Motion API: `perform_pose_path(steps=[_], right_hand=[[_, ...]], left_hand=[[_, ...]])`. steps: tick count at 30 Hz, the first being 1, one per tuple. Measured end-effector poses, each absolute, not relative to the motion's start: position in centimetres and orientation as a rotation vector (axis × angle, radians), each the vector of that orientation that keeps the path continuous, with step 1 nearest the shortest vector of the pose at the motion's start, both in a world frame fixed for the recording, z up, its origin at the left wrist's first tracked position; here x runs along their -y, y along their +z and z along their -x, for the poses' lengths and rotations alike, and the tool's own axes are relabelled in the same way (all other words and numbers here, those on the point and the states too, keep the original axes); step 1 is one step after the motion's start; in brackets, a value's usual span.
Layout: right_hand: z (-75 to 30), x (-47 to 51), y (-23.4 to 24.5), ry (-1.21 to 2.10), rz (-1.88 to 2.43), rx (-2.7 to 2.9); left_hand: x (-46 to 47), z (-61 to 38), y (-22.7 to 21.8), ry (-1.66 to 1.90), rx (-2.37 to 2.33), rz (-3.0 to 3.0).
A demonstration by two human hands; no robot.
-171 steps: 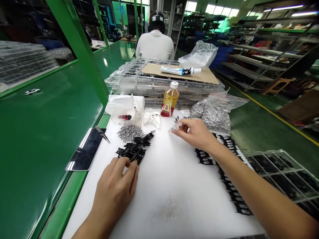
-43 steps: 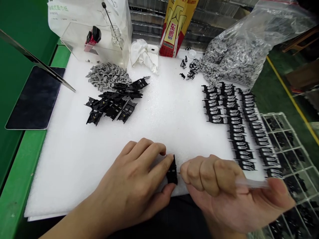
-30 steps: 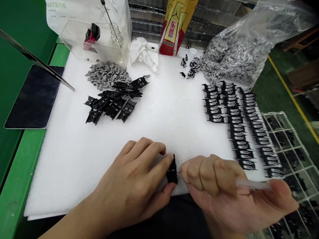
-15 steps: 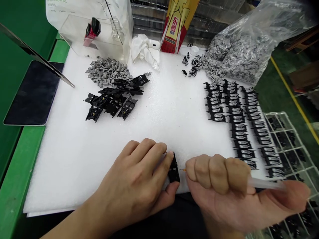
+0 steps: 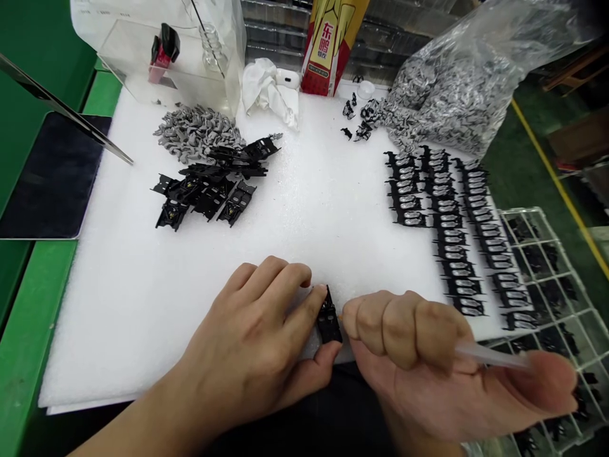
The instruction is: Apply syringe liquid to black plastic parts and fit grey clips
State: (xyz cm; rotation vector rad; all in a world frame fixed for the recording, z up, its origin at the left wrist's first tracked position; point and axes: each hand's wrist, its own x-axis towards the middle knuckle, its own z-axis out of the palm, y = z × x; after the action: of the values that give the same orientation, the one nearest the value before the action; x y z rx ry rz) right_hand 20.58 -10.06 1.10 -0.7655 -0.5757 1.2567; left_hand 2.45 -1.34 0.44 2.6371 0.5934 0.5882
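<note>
Near the front edge of the white foam sheet (image 5: 304, 235), my left hand (image 5: 266, 333) is closed on a small black plastic part (image 5: 329, 325), pinched between thumb and forefinger. My right hand (image 5: 404, 336) wraps around a slim translucent white tube (image 5: 492, 355), most of it hidden in the fist. A bit of orange (image 5: 339, 316) shows past the fingers, close by the part's right side; I cannot tell if it touches. More black parts (image 5: 209, 190) lie heaped at the left, in front of a pile of small grey pieces (image 5: 197, 133).
Rows of black parts with grey pieces (image 5: 450, 235) line the sheet's right side. A clear bag of grey pieces (image 5: 442, 95) leans behind them. A white wire rack (image 5: 547, 254) stands at right, a dark tablet (image 5: 52, 174) at left. Tweezers (image 5: 102, 139) jut in over the left edge.
My right hand has moved left, bringing the tube's orange end close to the black part. My left hand keeps its hold. The whole view has shifted slightly.
</note>
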Motion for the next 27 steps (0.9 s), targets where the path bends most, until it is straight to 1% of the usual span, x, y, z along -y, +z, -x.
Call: perform_pose_path(steps=[20,24,27], right_hand=[[-20.79,10.09,1.12,1.223,0.819,0.631],[-21.02,10.23,1.31,1.261,0.831,0.682],[-20.95,10.4,1.35,1.325,0.924,0.733]], left_hand=[[1.37,-2.44,0.47,0.585,-0.594,-2.646],[1.42,-2.36,0.49,0.575,-0.592,-2.675],[1.4,-2.31,0.45,0.577,-0.586,-2.697]])
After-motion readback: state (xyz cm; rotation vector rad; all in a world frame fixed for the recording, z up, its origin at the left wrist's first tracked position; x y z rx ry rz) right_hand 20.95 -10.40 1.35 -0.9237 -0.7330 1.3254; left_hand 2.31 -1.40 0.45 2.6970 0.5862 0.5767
